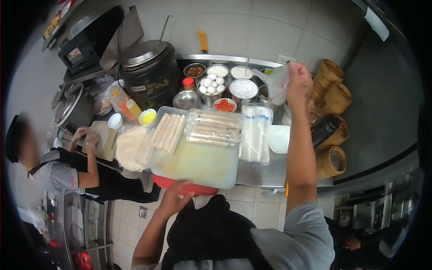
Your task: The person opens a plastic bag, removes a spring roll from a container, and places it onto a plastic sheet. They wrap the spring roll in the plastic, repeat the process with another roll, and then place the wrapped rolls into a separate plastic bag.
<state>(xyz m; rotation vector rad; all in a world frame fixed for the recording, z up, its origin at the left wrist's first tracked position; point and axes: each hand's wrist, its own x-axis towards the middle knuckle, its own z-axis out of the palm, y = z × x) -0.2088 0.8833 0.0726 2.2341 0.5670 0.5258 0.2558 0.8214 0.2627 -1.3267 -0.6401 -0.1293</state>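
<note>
My right hand is raised over the back right of the counter, fingers closed on a thin clear plastic bag that hangs beside the bowls. Low in front of the counter, my left hand is open with fingers spread, holding nothing. It is near the red edge under a pale cutting board. On the board lie plastic-wrapped packs of pale rolls, and a clear tray of more rolls sits at its left. Right of these is a stack of clear plastic bags.
Behind are a bowl of eggs, bowls of white powder and a black pot. A white square bowl and bamboo steamers stand right. Left, a co-worker works beside flattened dough.
</note>
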